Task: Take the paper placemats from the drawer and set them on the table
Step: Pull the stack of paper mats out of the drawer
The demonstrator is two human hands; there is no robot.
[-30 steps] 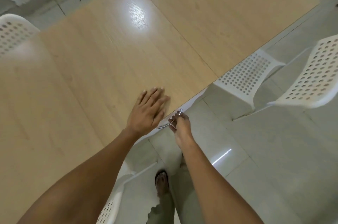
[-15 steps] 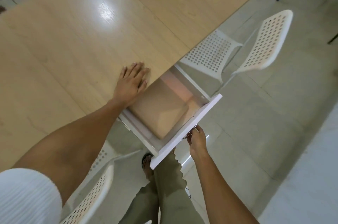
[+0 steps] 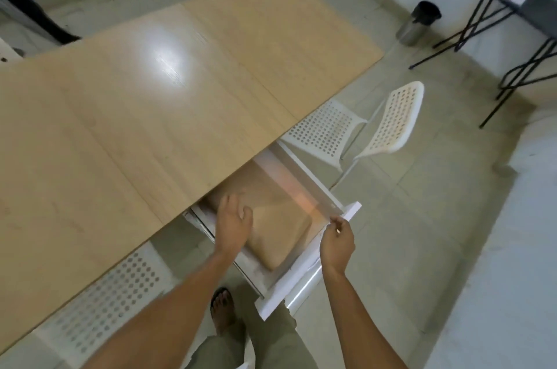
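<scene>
left hand (image 3: pixel 233 225) open over placemats (image 3: pixel 280 236)

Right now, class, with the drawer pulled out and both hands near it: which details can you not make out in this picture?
- Head view: the back of the placemats is hidden under the table.
- How many placemats lie in the drawer: the stack is too blurred to count.
- Left hand: motion blur hides whether it touches the stack.
- Right hand: seen from behind, so its grip on the drawer front is unclear.
</scene>
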